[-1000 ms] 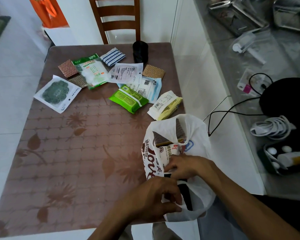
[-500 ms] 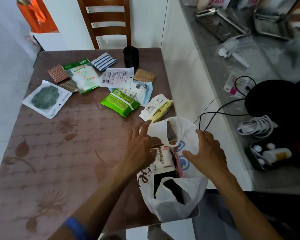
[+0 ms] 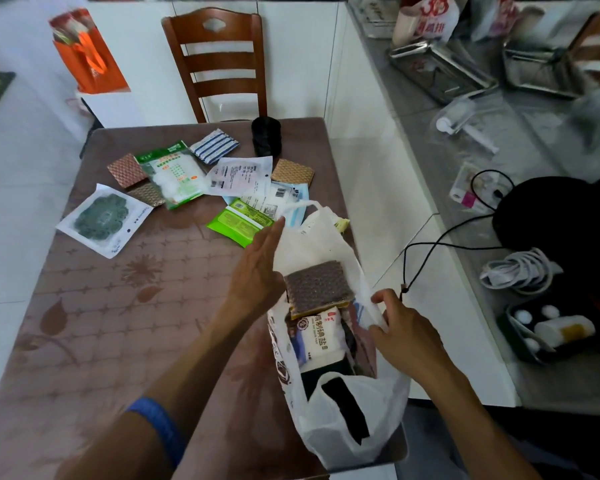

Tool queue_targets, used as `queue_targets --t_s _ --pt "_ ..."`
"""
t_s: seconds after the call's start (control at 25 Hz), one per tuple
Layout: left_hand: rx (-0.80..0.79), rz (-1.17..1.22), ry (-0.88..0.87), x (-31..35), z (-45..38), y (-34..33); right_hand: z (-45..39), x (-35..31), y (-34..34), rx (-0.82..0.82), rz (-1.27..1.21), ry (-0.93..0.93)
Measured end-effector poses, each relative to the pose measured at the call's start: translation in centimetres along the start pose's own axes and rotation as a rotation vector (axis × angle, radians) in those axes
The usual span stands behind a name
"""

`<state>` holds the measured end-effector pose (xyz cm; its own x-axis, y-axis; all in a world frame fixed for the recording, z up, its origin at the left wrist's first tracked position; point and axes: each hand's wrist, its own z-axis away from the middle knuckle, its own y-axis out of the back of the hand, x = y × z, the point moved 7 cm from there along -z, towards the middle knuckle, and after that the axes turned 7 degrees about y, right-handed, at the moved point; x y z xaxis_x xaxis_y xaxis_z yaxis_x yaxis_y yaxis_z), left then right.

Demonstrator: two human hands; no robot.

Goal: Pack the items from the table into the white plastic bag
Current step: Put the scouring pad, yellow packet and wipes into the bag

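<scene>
The white plastic bag [image 3: 340, 424] stands open at the table's near right corner. Inside it show a brown scouring pad [image 3: 317, 285], a white salt packet [image 3: 317, 337] and something black. My left hand [image 3: 260, 268] lies with straight fingers against the bag's far left rim, holding it apart. My right hand [image 3: 404, 332] pinches the bag's right rim. On the table lie a green wipes pack [image 3: 239, 221], white label packets [image 3: 238, 174], a cotton pack [image 3: 175, 174], a striped cloth [image 3: 215, 145], woven brown pads [image 3: 293, 172], a green-disc packet [image 3: 101, 218] and a black roll [image 3: 266, 136].
A wooden chair [image 3: 219, 60] stands behind the brown table [image 3: 101, 323]. To the right a grey counter [image 3: 499, 209] carries metal trays, a black cable, a white cord bundle and a black round object. An orange bag [image 3: 90, 60] sits at back left.
The bag's mouth has been pulled wider and its far handle now covers the yellow-white packet. My left hand slid up the left rim; my right hand took the right rim.
</scene>
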<state>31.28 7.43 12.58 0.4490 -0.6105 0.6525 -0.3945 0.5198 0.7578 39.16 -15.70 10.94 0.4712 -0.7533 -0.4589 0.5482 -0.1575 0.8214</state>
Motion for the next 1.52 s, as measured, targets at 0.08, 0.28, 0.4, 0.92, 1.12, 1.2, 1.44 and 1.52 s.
queue_targets --t_s 0.08,0.28,0.4,0.92,1.12,1.2,1.44,1.52 --pt "0.009 0.097 -0.072 -0.5 0.8 0.7 -0.7 -1.6 1.2 0.042 -0.029 0.019" --pt "0.15 0.378 0.183 -5.3 2.2 1.1 -5.4 -5.9 5.4 0.305 -0.096 0.152" --pt "0.145 0.298 0.282 -8.8 -0.6 0.0 -10.1 -7.2 7.3 0.36 -0.104 0.232" --pt "-0.519 -0.571 0.578 -20.2 -2.9 -11.9 -29.5 -1.4 -3.6 -0.248 0.74 0.576" --pt "-0.537 -0.573 0.578 -19.8 -3.0 -11.9 -33.5 -0.5 -9.5 -0.349 0.876 0.659" --pt "-0.53 -0.553 0.575 -20.1 -3.0 -11.9 -33.9 -1.3 -10.2 -0.364 0.881 0.667" --pt "-0.529 -0.537 0.561 -20.1 -2.7 -11.9 -31.7 -1.3 -5.1 -0.257 0.109 0.221" --pt "-0.53 -0.527 0.56 -20.3 -2.8 -12.1 -29.3 -0.5 -1.4 -0.149 -0.235 0.074"
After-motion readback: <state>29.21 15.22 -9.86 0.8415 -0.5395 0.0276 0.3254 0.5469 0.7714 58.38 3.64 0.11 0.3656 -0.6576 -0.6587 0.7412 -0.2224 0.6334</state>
